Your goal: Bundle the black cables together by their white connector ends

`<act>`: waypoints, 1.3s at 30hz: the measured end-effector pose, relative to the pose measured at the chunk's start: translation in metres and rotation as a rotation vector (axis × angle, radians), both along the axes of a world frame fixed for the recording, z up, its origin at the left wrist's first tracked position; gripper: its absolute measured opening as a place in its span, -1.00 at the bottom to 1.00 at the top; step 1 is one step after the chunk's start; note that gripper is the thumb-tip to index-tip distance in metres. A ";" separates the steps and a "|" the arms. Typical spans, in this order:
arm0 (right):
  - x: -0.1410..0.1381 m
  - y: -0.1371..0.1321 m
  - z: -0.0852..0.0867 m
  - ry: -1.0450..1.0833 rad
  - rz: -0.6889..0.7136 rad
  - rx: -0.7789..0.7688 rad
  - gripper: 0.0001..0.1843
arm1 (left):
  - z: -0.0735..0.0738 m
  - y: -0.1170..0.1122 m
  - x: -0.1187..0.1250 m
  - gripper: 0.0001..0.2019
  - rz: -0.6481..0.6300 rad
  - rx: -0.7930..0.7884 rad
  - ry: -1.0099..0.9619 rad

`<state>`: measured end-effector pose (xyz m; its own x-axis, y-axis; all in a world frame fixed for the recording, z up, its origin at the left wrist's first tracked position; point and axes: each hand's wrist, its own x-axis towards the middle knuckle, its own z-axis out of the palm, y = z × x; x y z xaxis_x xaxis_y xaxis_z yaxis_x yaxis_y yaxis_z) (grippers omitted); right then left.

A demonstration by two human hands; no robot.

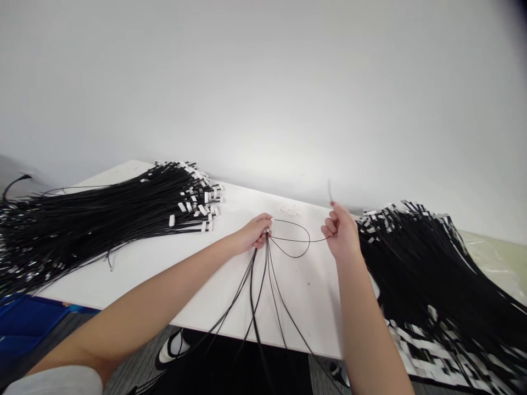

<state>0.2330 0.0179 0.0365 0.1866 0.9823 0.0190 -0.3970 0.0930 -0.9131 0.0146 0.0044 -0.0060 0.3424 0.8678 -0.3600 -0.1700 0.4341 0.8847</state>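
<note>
My left hand [256,232] is closed on the ends of several thin black cables [258,291] that hang down over the front edge of the white table [164,263]. My right hand [341,232] is closed in a pinch on one thin black cable [295,239]. That cable loops on the table between my two hands. A blurred pale cable end [330,190] sticks up above my right fingers.
A big pile of black cables with white tags [102,216] lies at the left of the table. Another such pile [432,274] covers the right side. A blue bin [24,323] stands below left. A shoe [171,348] shows on the floor.
</note>
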 end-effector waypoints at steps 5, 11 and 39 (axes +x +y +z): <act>-0.020 -0.011 -0.003 -0.507 0.203 0.028 -0.70 | 0.000 0.000 0.000 -0.79 0.019 0.017 0.008; -0.025 -0.016 -0.004 -0.735 0.270 0.045 -0.70 | 0.001 0.000 0.000 -0.78 0.009 0.017 -0.009; -0.024 -0.020 -0.003 -0.987 0.199 0.270 -0.80 | 0.006 -0.002 0.001 -0.81 0.013 0.038 0.012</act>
<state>0.2090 -0.0018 0.0336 -0.1963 0.9339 0.2989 0.4846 0.3575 -0.7984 0.0161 0.0019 -0.0003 0.3269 0.8851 -0.3312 -0.1644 0.3984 0.9023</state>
